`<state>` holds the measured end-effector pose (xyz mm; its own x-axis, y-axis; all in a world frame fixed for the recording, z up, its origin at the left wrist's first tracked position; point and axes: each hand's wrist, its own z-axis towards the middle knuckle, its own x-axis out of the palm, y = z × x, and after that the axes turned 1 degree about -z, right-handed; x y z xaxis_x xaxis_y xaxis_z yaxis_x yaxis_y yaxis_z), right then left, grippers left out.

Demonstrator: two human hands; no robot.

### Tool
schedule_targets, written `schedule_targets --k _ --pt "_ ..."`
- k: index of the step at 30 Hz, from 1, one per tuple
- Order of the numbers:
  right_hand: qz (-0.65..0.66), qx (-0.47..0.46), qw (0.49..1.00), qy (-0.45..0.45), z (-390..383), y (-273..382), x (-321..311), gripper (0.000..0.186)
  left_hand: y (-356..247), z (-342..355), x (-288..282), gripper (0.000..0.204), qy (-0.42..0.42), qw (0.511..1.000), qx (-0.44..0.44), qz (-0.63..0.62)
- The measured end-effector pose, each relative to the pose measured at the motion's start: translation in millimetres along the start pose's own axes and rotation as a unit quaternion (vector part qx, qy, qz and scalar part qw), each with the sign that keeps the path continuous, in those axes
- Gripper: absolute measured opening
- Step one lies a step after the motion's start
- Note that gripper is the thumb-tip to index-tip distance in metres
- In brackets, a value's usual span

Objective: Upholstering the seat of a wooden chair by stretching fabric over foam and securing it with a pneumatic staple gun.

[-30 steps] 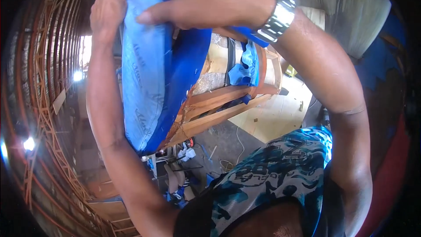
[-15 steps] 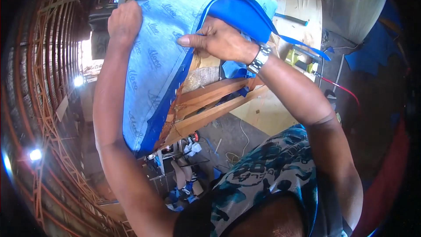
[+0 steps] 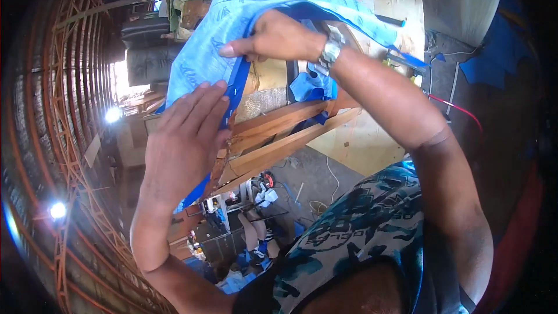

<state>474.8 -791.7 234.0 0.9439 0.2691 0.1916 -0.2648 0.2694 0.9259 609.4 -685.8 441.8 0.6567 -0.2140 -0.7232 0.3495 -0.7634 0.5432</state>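
Light blue printed upholstery fabric (image 3: 200, 52) with a darker blue side drapes over a wooden furniture frame (image 3: 279, 121). A row of staples runs along its edge near the frame's corner. My left hand (image 3: 183, 139) lies flat on the fabric by that stapled edge, fingers stretched out side by side. Farther up, my right hand (image 3: 279, 36), with a watch (image 3: 331, 51) at the wrist, grips the loose edge of the fabric, thumb on the printed side and fingers underneath. Padding and blue scraps (image 3: 308, 86) show inside the frame.
Plywood (image 3: 410, 9) carries a dark-handled tool (image 3: 390, 21) on the right. A greenish tool (image 3: 401, 61) with a red hose (image 3: 459, 107) sits near it, partly hidden by fabric. Cables and scraps (image 3: 267, 196) litter the floor below. Metal trusses (image 3: 64, 157) stand left.
My left hand has let go of the fabric's upper left edge and come down to lie flat by the stapled edge. My right hand has moved slightly left and up with the fabric.
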Motion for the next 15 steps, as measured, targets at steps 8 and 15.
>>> schedule_targets --k 8,15 --pt "-0.001 -0.036 0.999 0.002 58.6 37.3 -36.5 0.041 -7.6 -5.8 21.3 0.066 0.026 0.999 -0.037 0.02" --pt "-0.04 -0.1 0.991 -0.075 70.2 15.2 -56.5 0.046 -11.3 -6.4 20.8 0.085 0.022 0.998 -0.049 -0.024"
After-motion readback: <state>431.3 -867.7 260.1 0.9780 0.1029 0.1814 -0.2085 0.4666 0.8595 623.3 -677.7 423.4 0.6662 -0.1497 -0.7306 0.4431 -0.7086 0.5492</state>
